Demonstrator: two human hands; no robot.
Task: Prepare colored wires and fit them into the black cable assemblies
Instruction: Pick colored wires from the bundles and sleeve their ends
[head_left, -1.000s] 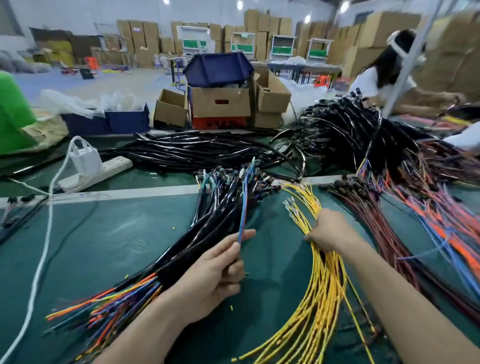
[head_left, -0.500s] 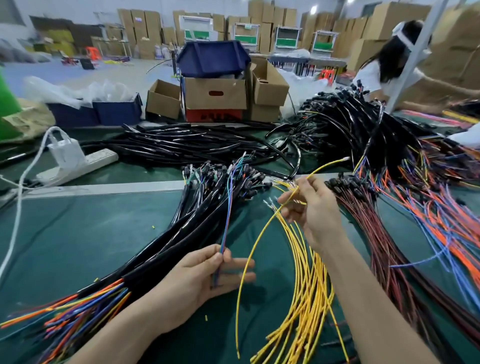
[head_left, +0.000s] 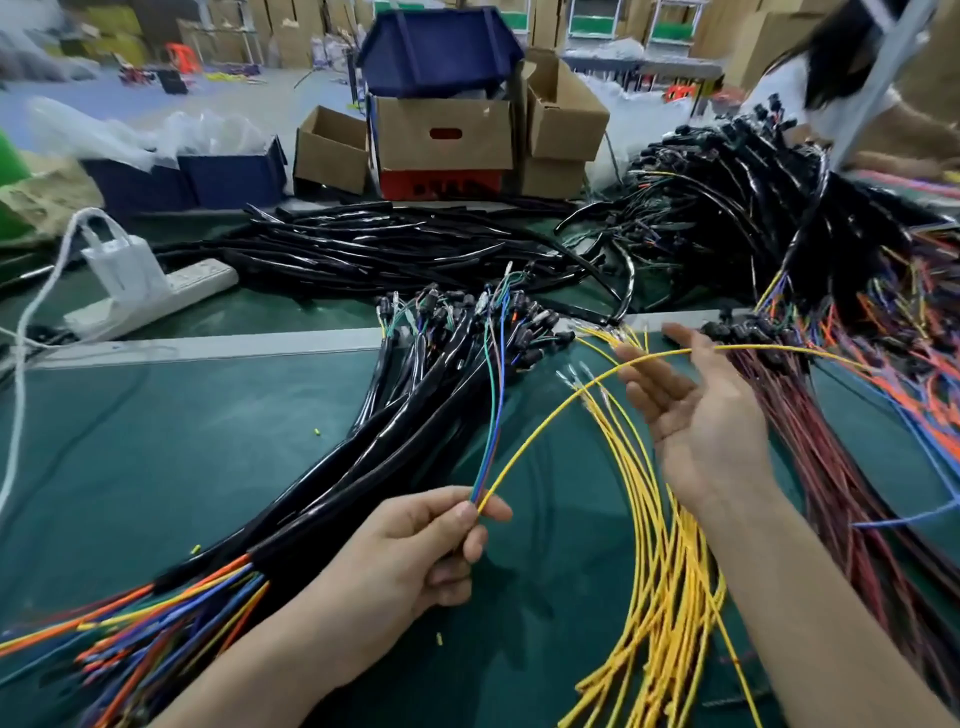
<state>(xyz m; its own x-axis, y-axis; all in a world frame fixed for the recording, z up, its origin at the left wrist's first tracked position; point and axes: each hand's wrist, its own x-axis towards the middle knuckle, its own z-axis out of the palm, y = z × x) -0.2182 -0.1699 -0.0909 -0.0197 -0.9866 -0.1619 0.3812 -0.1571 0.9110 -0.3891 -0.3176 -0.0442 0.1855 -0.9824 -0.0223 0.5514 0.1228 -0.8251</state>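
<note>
Pinching between thumb and forefinger, the left hand (head_left: 415, 556) is now holding the near end of a single yellow wire (head_left: 550, 420) alongside the blue and green wires (head_left: 491, 415) it was already gripping, just above the black cable assemblies (head_left: 395, 452) lying fanned on the green mat (head_left: 156, 467). The right hand (head_left: 696, 415), half a second ago pinching that wire clear of the yellow wire bundle (head_left: 660, 571), is opening palm-up, the wire merely crossing its straightened fingers. Judgement: the colour set is growing by one; fitting into an assembly is probably approaching.
</note>
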